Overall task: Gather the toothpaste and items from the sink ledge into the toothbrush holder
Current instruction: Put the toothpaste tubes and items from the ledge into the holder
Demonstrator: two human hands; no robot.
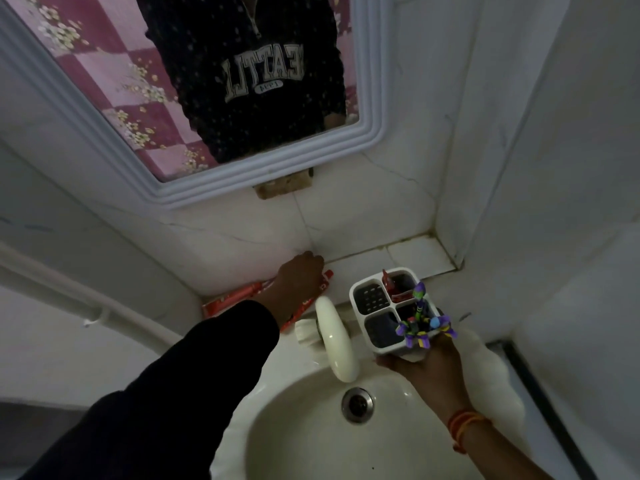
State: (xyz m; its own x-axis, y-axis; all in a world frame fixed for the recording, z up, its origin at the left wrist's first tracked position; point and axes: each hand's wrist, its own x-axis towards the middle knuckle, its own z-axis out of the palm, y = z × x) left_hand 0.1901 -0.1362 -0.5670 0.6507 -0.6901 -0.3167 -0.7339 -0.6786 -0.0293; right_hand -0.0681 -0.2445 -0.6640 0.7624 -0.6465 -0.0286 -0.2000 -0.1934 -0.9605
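Red toothpaste tube [242, 295] lies flat on the sink ledge [367, 263], along the back wall at the left part of the ledge, behind the cream faucet [334, 341]. The left hand [299, 277] is laid over its right half; the fingers are turned down and away from the camera, so I cannot tell if they are already clamped on the tube or only touching it. A second red strip [294, 318] shows just under the wrist, maybe another tube or a box, but it is too hidden to say.

White toothbrush holder [391, 311] with four compartments is carried by the right hand [420, 362], whose fingers are clamped under its base, above the right rim of the sink basin [301, 424]. One back compartment already contains a small red item [394, 285], and a purple and green toy figure [420, 317] stands in the front right one. The two left compartments look empty.

My judgement: the task is partly done. Some items are gathered, the toothpaste is not yet lifted, and it must go into a free compartment. The right part of the ledge shows nothing more to collect.
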